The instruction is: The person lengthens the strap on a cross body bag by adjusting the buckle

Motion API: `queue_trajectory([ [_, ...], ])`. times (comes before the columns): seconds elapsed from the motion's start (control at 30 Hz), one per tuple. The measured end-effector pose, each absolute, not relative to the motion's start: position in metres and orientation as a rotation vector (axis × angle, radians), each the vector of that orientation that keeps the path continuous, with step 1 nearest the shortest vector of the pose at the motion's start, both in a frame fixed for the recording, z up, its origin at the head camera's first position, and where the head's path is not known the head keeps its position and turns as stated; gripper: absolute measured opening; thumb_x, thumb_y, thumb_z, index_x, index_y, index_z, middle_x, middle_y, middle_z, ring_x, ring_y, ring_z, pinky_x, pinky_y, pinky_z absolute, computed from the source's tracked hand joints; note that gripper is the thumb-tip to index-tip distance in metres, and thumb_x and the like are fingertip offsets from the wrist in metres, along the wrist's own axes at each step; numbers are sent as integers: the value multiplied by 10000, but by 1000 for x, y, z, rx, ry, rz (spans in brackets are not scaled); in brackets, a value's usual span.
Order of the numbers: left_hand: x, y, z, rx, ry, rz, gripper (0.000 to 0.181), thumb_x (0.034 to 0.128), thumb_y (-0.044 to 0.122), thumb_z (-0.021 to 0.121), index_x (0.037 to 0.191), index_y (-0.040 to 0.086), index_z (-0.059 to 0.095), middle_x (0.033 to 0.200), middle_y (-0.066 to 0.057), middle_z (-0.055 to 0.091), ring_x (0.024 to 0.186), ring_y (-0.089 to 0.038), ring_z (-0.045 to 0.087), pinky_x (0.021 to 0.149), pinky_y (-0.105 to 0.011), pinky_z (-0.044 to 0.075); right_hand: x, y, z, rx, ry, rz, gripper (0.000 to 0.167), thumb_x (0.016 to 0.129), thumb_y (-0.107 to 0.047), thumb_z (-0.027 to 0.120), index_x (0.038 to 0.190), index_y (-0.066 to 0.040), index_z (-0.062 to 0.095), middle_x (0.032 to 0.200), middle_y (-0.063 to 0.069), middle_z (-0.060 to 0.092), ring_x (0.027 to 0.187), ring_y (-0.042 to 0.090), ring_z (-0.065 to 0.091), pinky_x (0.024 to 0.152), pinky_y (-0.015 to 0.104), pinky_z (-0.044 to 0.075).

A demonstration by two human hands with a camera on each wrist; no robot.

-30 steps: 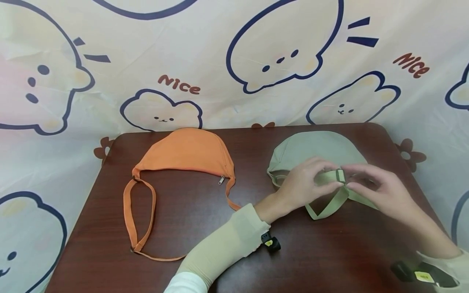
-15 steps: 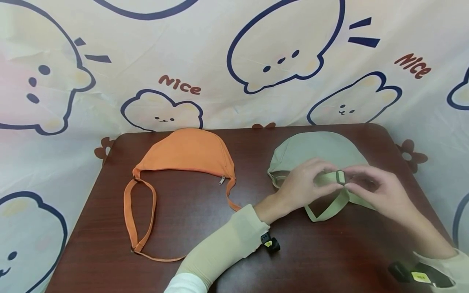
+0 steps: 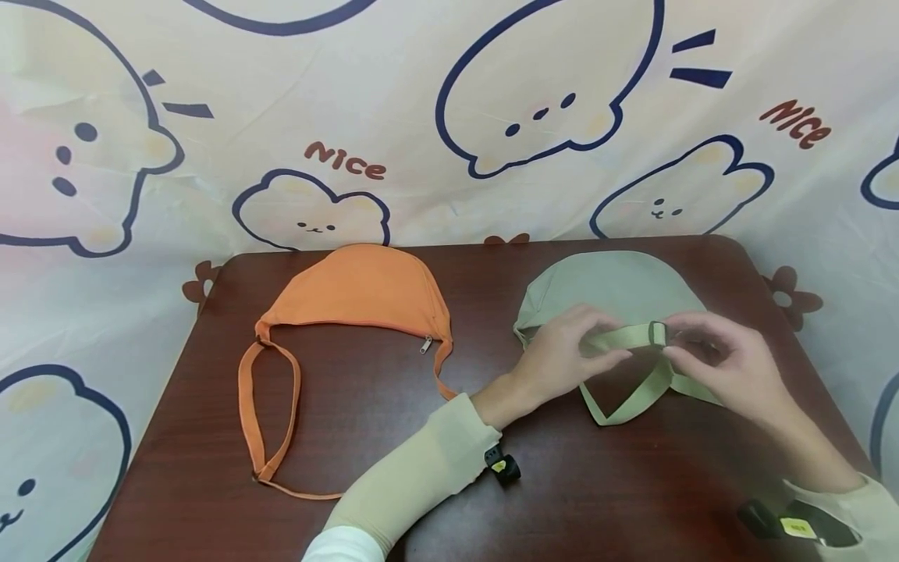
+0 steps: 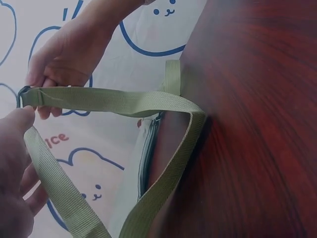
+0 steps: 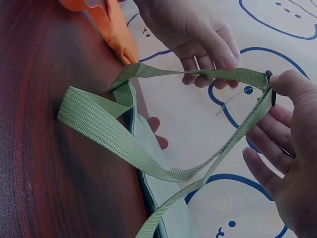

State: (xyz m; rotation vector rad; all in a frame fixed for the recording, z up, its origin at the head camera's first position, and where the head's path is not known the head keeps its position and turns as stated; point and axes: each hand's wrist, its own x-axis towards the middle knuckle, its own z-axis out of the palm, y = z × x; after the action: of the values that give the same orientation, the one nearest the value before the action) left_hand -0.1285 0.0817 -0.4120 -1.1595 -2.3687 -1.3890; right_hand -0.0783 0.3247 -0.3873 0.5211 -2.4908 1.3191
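Note:
A pale green waist bag (image 3: 611,285) lies toward the back right of the table, its webbing strap (image 3: 635,400) looped up in front of it. My right hand (image 3: 737,363) pinches the strap at its dark slider buckle (image 3: 656,334) between thumb and fingers. To the left of the buckle, my left hand (image 3: 555,355) pinches the same strap, and a short straight length stretches between the hands. In the right wrist view, the right thumb lies against the buckle (image 5: 271,89), while the left fingers (image 5: 225,59) hold the strap farther along. A slack loop of webbing hangs below.
An orange waist bag (image 3: 358,289) rests at the back left, its strap (image 3: 246,406) looping toward the front under the left forearm. A dark brown table (image 3: 562,499) bears both bags. Behind it hangs a printed cloth (image 3: 421,211).
My left hand has slid leftward, away from the buckle, so more strap shows between the hands. The right hand stays at the buckle. The orange bag has not moved.

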Motion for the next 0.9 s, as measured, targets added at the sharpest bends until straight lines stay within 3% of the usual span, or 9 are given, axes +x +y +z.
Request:
queue_trajectory([
  [0.23,-129,81,-415,-1140,-2342,-1379,263,922,249,785,1137,107,730,1085,14,690,1006,-69,608,905,-108,430,-80,324,-391,546,-2468,1370,476,722,260,752,1143,51,684,1002,-106,700,791,37,652,722,100,501],
  [0.9,-131,81,-415,-1170,-2314,-1338,218,912,229,794,1085,106,747,1038,11,703,942,-89,619,867,-110,436,-82,316,-389,577,-2484,1407,462,732,255,750,1139,54,665,1052,-76,686,933,18,655,837,113,506],
])
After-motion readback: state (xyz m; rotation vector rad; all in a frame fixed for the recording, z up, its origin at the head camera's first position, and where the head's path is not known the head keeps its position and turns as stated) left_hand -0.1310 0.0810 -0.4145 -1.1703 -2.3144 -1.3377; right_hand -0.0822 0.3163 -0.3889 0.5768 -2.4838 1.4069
